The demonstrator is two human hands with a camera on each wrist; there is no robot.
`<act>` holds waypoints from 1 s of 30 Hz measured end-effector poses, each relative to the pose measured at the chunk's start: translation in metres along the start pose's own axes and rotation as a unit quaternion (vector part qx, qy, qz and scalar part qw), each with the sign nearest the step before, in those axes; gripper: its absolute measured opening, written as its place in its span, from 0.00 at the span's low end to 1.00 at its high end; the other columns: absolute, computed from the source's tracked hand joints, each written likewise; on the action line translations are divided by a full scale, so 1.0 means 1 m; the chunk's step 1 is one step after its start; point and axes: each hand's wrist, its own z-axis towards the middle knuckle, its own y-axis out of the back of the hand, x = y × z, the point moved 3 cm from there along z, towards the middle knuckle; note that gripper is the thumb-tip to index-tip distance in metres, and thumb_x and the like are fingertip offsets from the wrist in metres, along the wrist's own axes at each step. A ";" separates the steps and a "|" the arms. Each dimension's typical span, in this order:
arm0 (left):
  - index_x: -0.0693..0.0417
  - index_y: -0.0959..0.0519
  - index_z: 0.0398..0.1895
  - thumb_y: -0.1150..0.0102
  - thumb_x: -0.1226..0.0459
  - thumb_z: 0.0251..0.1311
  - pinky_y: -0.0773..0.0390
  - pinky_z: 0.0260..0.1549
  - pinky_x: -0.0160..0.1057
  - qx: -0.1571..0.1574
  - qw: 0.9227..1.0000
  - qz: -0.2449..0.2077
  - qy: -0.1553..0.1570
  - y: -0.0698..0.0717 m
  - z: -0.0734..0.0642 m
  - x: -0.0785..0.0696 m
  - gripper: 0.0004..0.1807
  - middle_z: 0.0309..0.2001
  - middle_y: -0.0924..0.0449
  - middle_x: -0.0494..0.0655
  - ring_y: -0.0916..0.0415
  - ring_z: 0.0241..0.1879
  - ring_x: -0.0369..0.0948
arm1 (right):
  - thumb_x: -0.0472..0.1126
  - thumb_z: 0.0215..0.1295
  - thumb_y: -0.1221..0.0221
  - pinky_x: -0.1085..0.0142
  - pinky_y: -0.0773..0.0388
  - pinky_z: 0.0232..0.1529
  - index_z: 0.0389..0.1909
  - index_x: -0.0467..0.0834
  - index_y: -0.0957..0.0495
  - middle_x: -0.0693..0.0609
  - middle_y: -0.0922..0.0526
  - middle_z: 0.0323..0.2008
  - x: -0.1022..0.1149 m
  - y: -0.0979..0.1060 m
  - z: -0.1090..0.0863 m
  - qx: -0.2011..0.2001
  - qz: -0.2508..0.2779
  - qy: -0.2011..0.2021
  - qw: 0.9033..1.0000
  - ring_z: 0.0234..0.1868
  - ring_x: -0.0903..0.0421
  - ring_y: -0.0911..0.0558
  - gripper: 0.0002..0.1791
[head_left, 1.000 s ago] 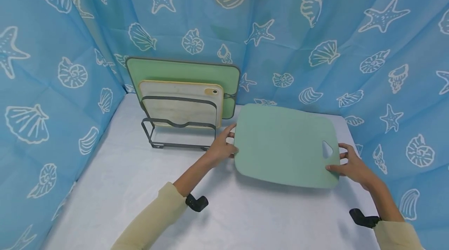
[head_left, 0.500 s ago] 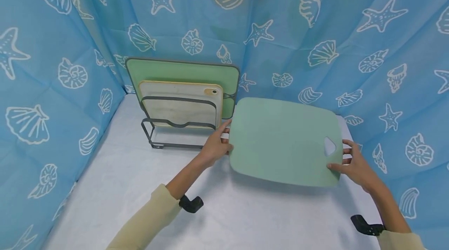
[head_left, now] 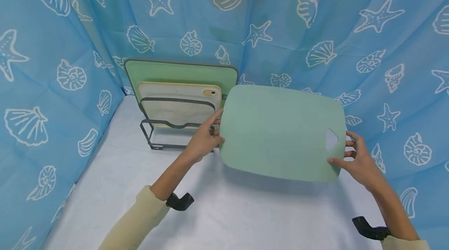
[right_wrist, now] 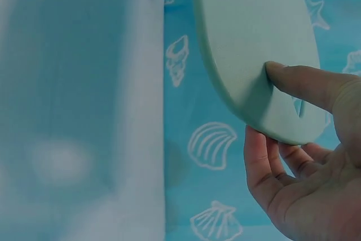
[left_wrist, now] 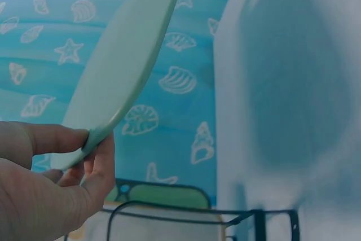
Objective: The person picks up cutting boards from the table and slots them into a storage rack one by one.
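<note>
Both hands hold a pale green cutting board up off the table, its face tilted toward the head camera. My left hand pinches the board's left edge, thumb in front and fingers behind, as the left wrist view also shows. At the other end my right hand grips the right edge beside the triangular handle hole, with the thumb pressed on the face. Just left of the held board stands a dark wire rack. In it lean a white board with a yellow rim and a larger green board.
A white-covered table lies under the hands, with the board's shadow on it. Blue curtains printed with shells and starfish hang behind and along both sides. The held board covers part of the rack's right side.
The held board has risen and shifted left, now overlapping the right part of the rack and of the larger green board. The left hand moved left and up with it; the right rose slightly.
</note>
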 end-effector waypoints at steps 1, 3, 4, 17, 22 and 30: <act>0.44 0.46 0.79 0.44 0.81 0.58 0.16 0.36 0.49 -0.001 1.000 -0.001 -0.002 0.002 -0.001 -0.002 0.48 0.65 0.36 0.55 0.32 0.40 0.44 | 0.36 0.64 0.34 0.72 0.24 0.31 0.78 0.36 0.66 0.31 0.39 0.58 0.003 0.001 0.000 0.001 0.003 0.003 1.000 0.40 0.66 0.30 0.55; 0.43 0.45 0.79 0.44 0.81 0.58 0.16 0.36 0.49 0.000 1.000 -0.003 -0.005 0.007 -0.002 -0.004 0.48 0.65 0.36 0.56 0.31 0.40 0.44 | 0.35 0.65 0.34 0.73 0.24 0.32 0.78 0.37 0.66 0.32 0.40 0.59 0.008 0.001 -0.001 0.003 0.010 0.007 1.000 0.40 0.67 0.30 0.55; 0.42 0.45 0.79 0.44 0.81 0.58 0.16 0.36 0.48 0.001 1.000 -0.007 -0.003 0.009 -0.003 -0.005 0.47 0.65 0.36 0.55 0.31 0.40 0.44 | 0.35 0.65 0.34 0.73 0.23 0.32 0.78 0.37 0.66 0.32 0.40 0.59 0.011 0.001 -0.001 0.004 0.015 0.010 1.000 0.41 0.67 0.30 0.55; 0.40 0.45 0.79 0.45 0.82 0.59 0.17 0.37 0.45 -0.001 1.000 -0.022 0.007 0.039 -0.014 -0.014 0.48 0.65 0.36 0.55 0.29 0.42 0.45 | 0.32 0.64 0.34 0.74 0.22 0.36 0.80 0.44 0.67 0.34 0.41 0.62 0.038 -0.005 -0.001 0.015 0.042 0.049 0.998 0.42 0.66 0.26 0.57; 0.40 0.45 0.79 0.44 0.81 0.59 0.17 0.39 0.45 -0.001 1.000 -0.021 0.013 0.047 -0.019 -0.015 0.48 0.66 0.37 0.55 0.27 0.46 0.46 | 0.32 0.64 0.34 0.74 0.22 0.37 0.80 0.45 0.65 0.34 0.39 0.62 0.047 -0.009 -0.001 0.012 0.045 0.054 0.997 0.43 0.65 0.26 0.56; 0.39 0.45 0.79 0.44 0.81 0.59 0.16 0.39 0.47 -0.008 1.000 -0.011 -0.002 0.062 -0.024 -0.020 0.48 0.65 0.35 0.55 0.25 0.50 0.51 | 0.34 0.64 0.33 0.74 0.22 0.37 0.80 0.46 0.65 0.34 0.40 0.63 0.064 -0.015 -0.001 0.001 0.044 0.042 0.998 0.43 0.63 0.26 0.57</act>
